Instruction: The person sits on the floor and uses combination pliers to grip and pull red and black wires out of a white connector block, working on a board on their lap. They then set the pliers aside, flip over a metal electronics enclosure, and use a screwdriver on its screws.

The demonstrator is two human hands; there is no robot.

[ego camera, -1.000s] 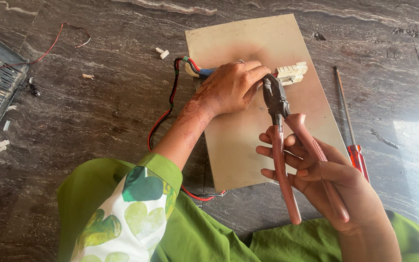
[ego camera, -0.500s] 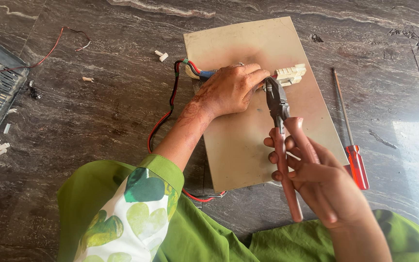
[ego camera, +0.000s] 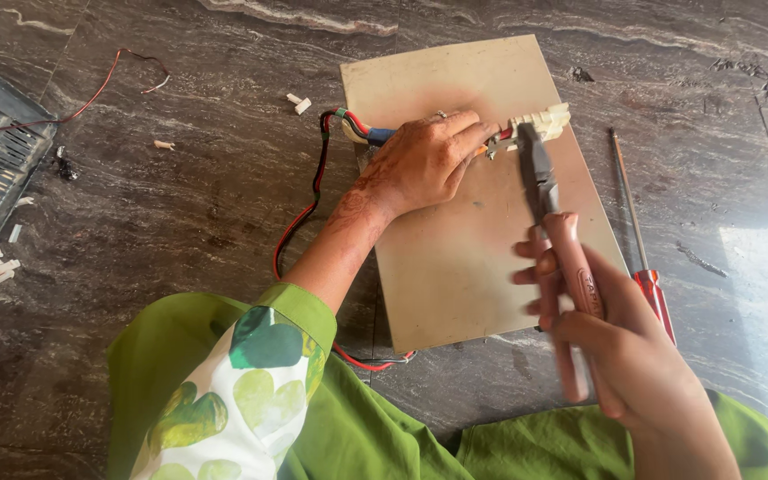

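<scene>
Red-handled pliers (ego camera: 555, 233) in our right hand (ego camera: 622, 356), fingers curled round handles, grip closed; nose points at cream connector (ego camera: 540, 123) on tan board (ego camera: 455, 258). Our left hand (ego camera: 427, 162) lies palm down on board, fingers half bent, pinning coloured wires (ego camera: 362, 129) just beside connector. Screwdriver (ego camera: 640, 240) lies on stone floor (ego camera: 180, 196), right of board.

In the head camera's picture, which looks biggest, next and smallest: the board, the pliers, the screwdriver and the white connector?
1. Board, by far the largest.
2. and 3. Pliers and screwdriver: similar length. The pliers look bulkier, but they are raised nearer the camera, so I won't rank them.
4. White connector, smallest.
</scene>
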